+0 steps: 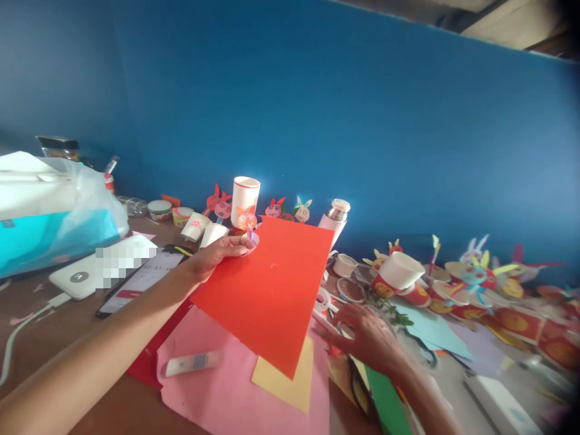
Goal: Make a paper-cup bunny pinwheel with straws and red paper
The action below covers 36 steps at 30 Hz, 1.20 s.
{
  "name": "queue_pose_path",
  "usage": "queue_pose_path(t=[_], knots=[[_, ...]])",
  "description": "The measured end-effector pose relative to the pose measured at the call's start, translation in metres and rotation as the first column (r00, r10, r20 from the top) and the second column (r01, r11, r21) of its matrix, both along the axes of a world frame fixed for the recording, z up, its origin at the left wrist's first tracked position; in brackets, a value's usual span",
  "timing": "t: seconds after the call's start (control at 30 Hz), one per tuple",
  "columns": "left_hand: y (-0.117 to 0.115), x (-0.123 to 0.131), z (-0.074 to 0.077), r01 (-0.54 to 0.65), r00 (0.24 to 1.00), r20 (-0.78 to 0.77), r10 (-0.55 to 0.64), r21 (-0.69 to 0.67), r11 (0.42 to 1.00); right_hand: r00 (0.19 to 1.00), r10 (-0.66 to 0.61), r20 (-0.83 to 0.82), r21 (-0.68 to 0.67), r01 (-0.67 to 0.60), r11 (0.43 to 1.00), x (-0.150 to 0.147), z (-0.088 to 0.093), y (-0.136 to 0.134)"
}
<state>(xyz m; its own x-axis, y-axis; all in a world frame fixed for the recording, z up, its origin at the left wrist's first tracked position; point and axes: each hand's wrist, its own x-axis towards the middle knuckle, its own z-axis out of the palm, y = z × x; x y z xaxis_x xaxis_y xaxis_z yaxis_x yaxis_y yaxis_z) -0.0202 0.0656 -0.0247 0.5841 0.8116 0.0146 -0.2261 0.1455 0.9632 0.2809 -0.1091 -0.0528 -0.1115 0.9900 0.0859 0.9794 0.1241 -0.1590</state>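
Note:
My left hand (216, 254) grips the upper left edge of a red paper sheet (267, 290) and holds it lifted and tilted over the table. Just behind that hand stands a tall white paper cup (245, 202) with a cut-out face on it. My right hand (369, 335) lies palm down on scattered craft pieces to the right of the sheet, next to white-handled scissors (324, 305). Its fingers are blurred and partly spread. Under the red sheet lie a pink sheet (217, 393) and a yellow sheet (290, 380).
A glue stick (193, 362) rests on the pink sheet. Phones (136, 281) and a tissue pack in a plastic bag (49, 217) sit at the left. A thermos (335, 220), overturned paper cups (399, 272) and paper animal figures crowd the right. A blue wall stands behind.

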Motion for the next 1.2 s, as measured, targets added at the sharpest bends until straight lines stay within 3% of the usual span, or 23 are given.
queue_pose_path(t=[0.17, 0.27, 0.4, 0.53, 0.63, 0.8, 1.0, 1.2], knots=[[-0.008, 0.005, -0.006, 0.267, 0.949, -0.186, -0.254, 0.049, 0.962, 0.995, -0.091, 0.038, -0.071, 0.093, 0.993, 0.01, -0.02, -0.015], [-0.018, 0.015, -0.014, 0.493, 0.839, -0.312, -0.446, 0.09, 0.865, 0.988, -0.125, 0.091, -0.071, 0.131, 0.989, 0.011, -0.023, -0.019], [-0.024, 0.027, -0.03, 0.633, 0.744, -0.391, -0.541, 0.156, 0.758, 0.98, -0.141, 0.139, -0.046, 0.148, 0.988, 0.015, -0.023, -0.021], [-0.023, 0.029, -0.042, 0.7, 0.677, -0.469, -0.567, 0.174, 0.692, 0.978, -0.146, 0.149, -0.019, 0.151, 0.988, 0.015, -0.024, -0.022], [-0.024, 0.028, -0.046, 0.725, 0.648, -0.469, -0.601, 0.136, 0.676, 0.979, -0.138, 0.151, -0.04, 0.146, 0.988, 0.013, -0.024, -0.022], [-0.026, 0.032, -0.051, 0.715, 0.642, -0.483, -0.596, 0.096, 0.693, 0.972, -0.191, 0.14, -0.007, 0.194, 0.981, 0.016, -0.026, -0.022], [-0.018, 0.03, -0.056, 0.666, 0.672, -0.567, -0.476, 0.182, 0.723, 0.957, -0.275, 0.097, -0.003, 0.276, 0.961, 0.028, -0.022, -0.024], [-0.014, 0.029, -0.059, 0.651, 0.665, -0.607, -0.436, 0.183, 0.737, 0.917, -0.355, 0.182, -0.005, 0.362, 0.932, 0.026, -0.017, -0.024]])
